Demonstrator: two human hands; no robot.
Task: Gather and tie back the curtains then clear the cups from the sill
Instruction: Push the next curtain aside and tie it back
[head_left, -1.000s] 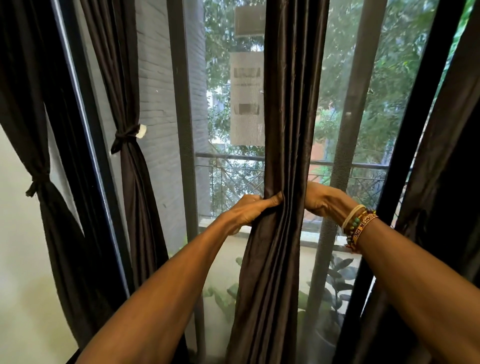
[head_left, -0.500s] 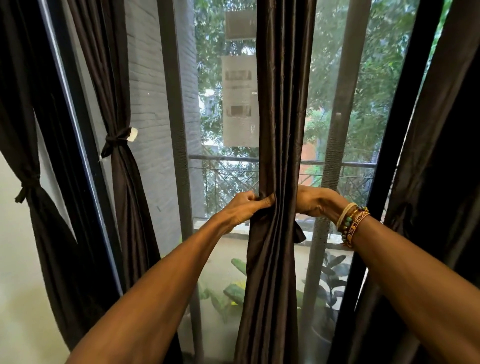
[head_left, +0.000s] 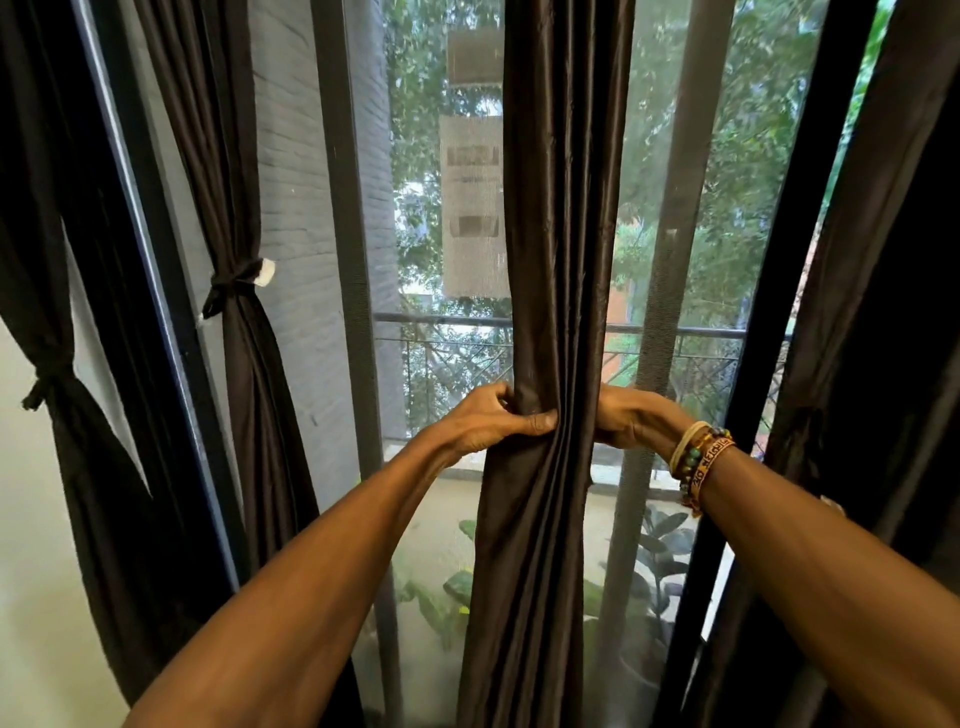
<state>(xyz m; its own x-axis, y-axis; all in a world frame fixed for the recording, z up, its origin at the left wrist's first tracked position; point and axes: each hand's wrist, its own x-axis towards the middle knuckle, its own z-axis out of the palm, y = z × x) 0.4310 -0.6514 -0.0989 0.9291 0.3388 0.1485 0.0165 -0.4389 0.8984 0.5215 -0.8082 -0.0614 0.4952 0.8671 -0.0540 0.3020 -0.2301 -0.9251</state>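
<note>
Curtain (head_left: 561, 260): the middle panel hangs bunched from 12 to 6 o'clock through the centre of your view. Your left hand (head_left: 488, 421) pinches its folds just below centre, thumb across the front and fingers curled round the 9 o'clock edge. Your right hand (head_left: 628, 415) presses against the 3 o'clock edge, but its fingers are hidden behind the cloth, so whether it grips cannot be told. No tie band shows in either hand. The cloth looks slick, so the gather will probably slide apart if you free a hand to reach for a tie. A tie set at a different height from the tied curtain (head_left: 244, 291) at 9 o'clock would look uneven. Another drape (head_left: 883, 312) at 3 o'clock hangs loose. No cups or sill are in view.
</note>
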